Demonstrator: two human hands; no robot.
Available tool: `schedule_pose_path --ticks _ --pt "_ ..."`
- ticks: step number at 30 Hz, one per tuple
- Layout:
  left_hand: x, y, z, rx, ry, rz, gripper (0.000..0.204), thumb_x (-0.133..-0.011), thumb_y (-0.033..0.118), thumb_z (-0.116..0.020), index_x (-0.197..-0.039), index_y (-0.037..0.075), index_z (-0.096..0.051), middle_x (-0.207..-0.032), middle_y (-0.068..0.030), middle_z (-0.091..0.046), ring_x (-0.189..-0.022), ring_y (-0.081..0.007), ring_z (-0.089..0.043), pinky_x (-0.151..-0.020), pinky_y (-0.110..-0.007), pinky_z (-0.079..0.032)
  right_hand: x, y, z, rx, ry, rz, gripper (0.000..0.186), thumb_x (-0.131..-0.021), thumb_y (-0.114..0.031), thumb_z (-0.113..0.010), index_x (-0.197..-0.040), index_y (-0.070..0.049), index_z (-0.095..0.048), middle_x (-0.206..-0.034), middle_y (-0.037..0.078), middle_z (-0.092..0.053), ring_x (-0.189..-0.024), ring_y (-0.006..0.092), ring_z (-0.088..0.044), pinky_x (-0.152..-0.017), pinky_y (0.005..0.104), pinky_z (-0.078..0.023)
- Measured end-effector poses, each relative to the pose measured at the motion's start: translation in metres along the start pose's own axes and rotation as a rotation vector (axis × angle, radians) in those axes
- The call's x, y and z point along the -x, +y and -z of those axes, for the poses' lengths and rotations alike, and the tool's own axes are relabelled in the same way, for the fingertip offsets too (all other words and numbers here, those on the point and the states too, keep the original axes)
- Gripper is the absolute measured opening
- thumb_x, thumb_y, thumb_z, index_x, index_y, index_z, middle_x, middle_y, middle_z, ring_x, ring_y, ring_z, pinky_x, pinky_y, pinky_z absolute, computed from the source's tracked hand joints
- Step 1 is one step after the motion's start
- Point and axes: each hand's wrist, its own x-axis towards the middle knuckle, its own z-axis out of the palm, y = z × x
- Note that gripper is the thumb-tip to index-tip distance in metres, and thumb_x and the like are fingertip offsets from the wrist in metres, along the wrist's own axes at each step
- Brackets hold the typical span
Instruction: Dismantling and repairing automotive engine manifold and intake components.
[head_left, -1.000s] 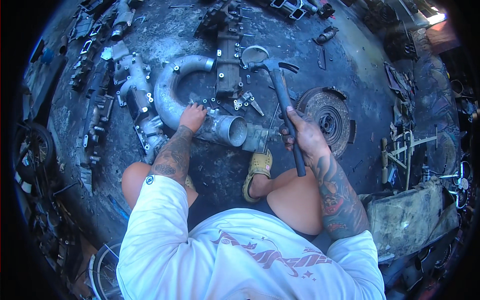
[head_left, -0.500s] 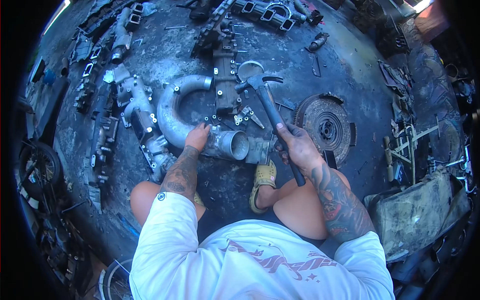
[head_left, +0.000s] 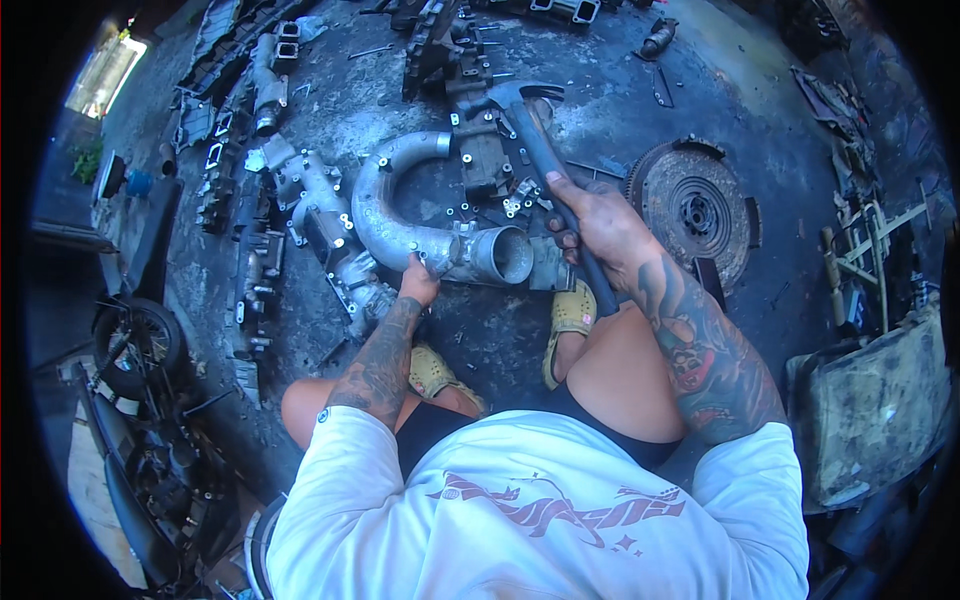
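A large silver U-shaped metal pipe (head_left: 372, 205) lies on the dark floor before me, its wide round mouth facing right. My left hand (head_left: 421, 283) is at the pipe's near side, fingers closed against its lower edge. Whatever small thing they may be pinching is too hard to make out. In my right hand (head_left: 612, 232) is a claw hammer (head_left: 535, 135), gripped along its dark handle. The hammer's head is raised up and away from me, above the floor parts. A squarish metal block (head_left: 550, 262) sits beside the pipe's mouth.
A round toothed flywheel (head_left: 697, 207) lies at the right. Metal manifolds (head_left: 322, 205) stretch along the left, and a rectangular engine part (head_left: 485, 160) lies beyond the pipe. At far left is a motorcycle (head_left: 140, 345). A worn pale panel (head_left: 865, 410) rests at right, near my elbow.
The view has shifted, so the floor parts appear farther right and higher. My left hand has moved down the pipe to its near edge. The hammer stays in my right hand.
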Motion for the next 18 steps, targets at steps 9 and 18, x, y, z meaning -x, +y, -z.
schedule_pose_path --ticks 9,18 --pt "0.007 0.008 -0.036 -0.076 -0.045 0.086 0.048 -0.089 0.023 -0.046 -0.13 -0.001 -0.04 -0.104 -0.0276 -0.058 -0.099 -0.0403 -0.056 -0.084 -0.043 -0.044 0.036 0.007 0.016 -0.279 -0.161 -0.091 0.029 -0.091 -0.035 -0.052 -0.09 -0.006 -0.049 -0.067 -0.001 -0.049 -0.046 0.0042 -0.04 -0.04 0.0202 -0.038" --pt "0.012 0.019 -0.039 0.016 -0.144 0.052 0.055 -0.088 0.012 -0.043 -0.139 0.003 -0.022 -0.108 -0.0279 -0.056 -0.102 -0.0396 -0.055 -0.084 -0.042 -0.044 0.03 0.003 0.036 -0.271 -0.06 -0.042 0.029 -0.092 -0.034 -0.05 -0.092 -0.005 -0.051 -0.066 0.0 -0.049 -0.049 0.0048 -0.042 -0.041 0.0206 -0.039"
